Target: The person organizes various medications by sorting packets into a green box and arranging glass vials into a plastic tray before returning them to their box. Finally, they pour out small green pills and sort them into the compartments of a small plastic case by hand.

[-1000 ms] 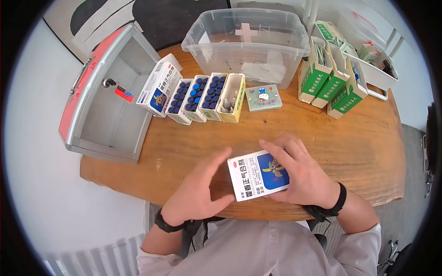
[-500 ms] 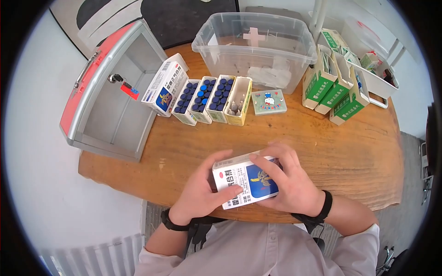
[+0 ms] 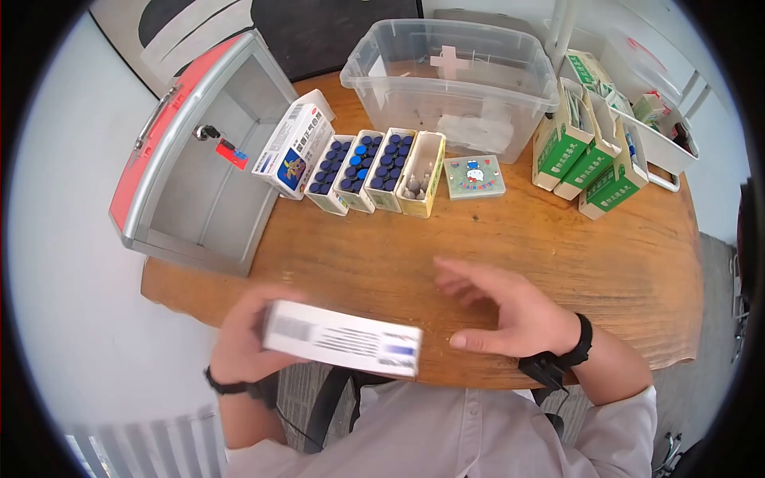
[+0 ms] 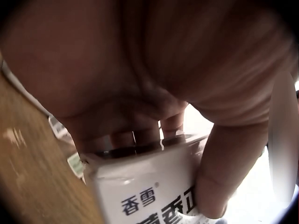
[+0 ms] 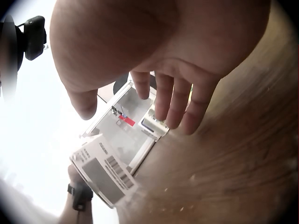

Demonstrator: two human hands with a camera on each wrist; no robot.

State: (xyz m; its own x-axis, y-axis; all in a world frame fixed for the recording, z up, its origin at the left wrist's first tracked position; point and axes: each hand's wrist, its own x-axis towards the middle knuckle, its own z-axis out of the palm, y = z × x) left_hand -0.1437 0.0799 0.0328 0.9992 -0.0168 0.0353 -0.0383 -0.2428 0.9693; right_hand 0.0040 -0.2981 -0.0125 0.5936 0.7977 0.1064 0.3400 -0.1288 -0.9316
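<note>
My left hand (image 3: 239, 338) grips a white medicine box (image 3: 343, 341) by one end, at the table's front left edge. In the head view a narrow printed side with a barcode faces up. The left wrist view shows the thumb (image 4: 216, 172) against the box's lettered face, with the fingers along its far side. Apart from the box, my right hand (image 3: 522, 315) hovers over the front of the table with loosely extended fingers and nothing in it. The right wrist view has the held box (image 5: 103, 170) beyond that hand's thumb.
A red-and-silver case (image 3: 215, 159) with a hanging key stands at left. Beside it are another white medicine box (image 3: 296, 147), several open cartons of blue-capped vials (image 3: 355, 171) and a small tin (image 3: 476, 177). Behind is a clear bin (image 3: 450, 88); green-and-white cartons (image 3: 613, 187) stand at right.
The box has left the right hand, moved left in the left hand and turned so a narrow side shows instead of its blue-pictured face. The right hand has let go and opened out.
</note>
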